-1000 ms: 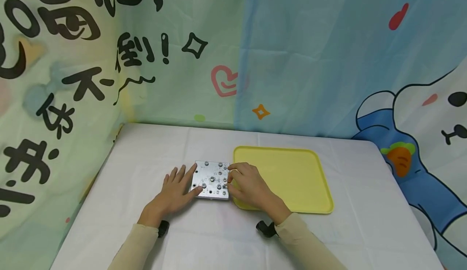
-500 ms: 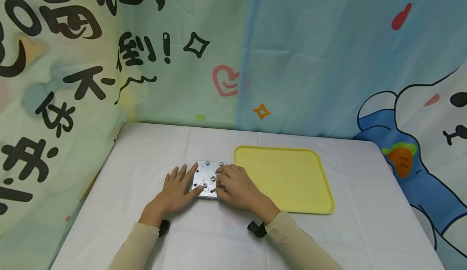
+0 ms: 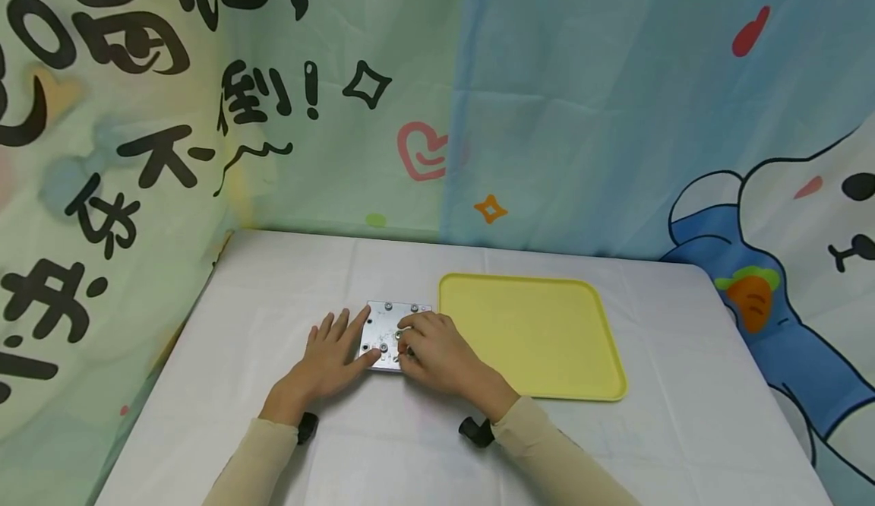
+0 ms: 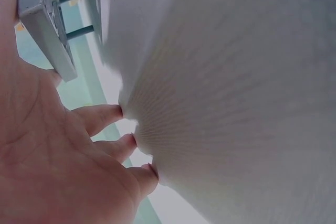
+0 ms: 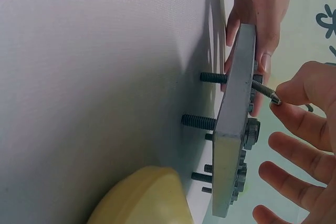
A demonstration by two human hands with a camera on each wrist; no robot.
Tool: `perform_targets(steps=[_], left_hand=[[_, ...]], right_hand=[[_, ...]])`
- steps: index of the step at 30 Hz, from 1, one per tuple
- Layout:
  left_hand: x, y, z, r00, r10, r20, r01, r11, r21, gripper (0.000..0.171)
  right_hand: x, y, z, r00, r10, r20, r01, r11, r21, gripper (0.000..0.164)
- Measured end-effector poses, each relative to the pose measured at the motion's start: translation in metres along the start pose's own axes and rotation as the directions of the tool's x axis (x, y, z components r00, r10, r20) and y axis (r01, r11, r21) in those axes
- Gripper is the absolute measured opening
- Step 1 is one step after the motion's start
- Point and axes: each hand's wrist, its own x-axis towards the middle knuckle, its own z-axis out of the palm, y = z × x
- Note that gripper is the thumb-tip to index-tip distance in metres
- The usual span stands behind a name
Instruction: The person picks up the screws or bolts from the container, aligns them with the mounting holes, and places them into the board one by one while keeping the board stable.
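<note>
A silver metal plate (image 3: pixel 374 331) lies on the white-covered table, with several bolts (image 5: pixel 252 132) through it and their threaded ends (image 5: pixel 199 121) sticking out underneath. My left hand (image 3: pixel 326 362) is spread at its left side, the thumb on the plate and the index fingertip at the far left corner. In the left wrist view, other fingertips (image 4: pixel 118 111) press on the cloth. Between thumb and index finger, my right hand (image 3: pixel 437 350) pinches a small threaded screw (image 5: pixel 265 92) at the plate's upper face; its other fingers are apart. From the head, this hand hides the plate's right part.
A yellow tray (image 3: pixel 533 339) lies right of the plate, its rounded corner (image 5: pixel 152 198) close by in the right wrist view. Printed curtains (image 3: pixel 581 111) hang behind and left of the white table (image 3: pixel 307 259).
My right hand has moved left from the plate's right edge to over its middle, with the screw in its fingers. The left hand and the plate stay where they were.
</note>
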Motion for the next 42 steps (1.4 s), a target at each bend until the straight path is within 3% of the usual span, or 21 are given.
perform_targets(steps=[20, 29, 37, 42], left_hand=[[-0.0015, 0.0001, 0.0031, 1.000, -0.008, 0.004, 0.008, 1.000, 0.001, 0.082], [0.0000, 0.0006, 0.0032, 1.000, -0.005, 0.003, 0.005, 1.000, 0.002, 0.081], [0.0011, 0.0024, 0.0027, 1.000, -0.001, 0.005, 0.001, 1.000, 0.006, 0.082], [-0.0003, 0.0026, 0.0017, 1.000, 0.008, -0.008, -0.008, 1.000, 0.017, 0.082]], right_hand=[[0.0006, -0.0087, 0.0042, 0.999, -0.037, 0.008, 0.038, 0.997, -0.063, 0.008], [0.0001, -0.0087, 0.0045, 0.999, -0.013, 0.039, 0.016, 0.998, -0.065, 0.006], [-0.0016, -0.0051, 0.0016, 1.000, -0.010, -0.014, 0.010, 0.998, -0.055, 0.007], [-0.0041, -0.0027, -0.0033, 1.000, 0.007, 0.006, -0.007, 0.999, -0.047, 0.004]])
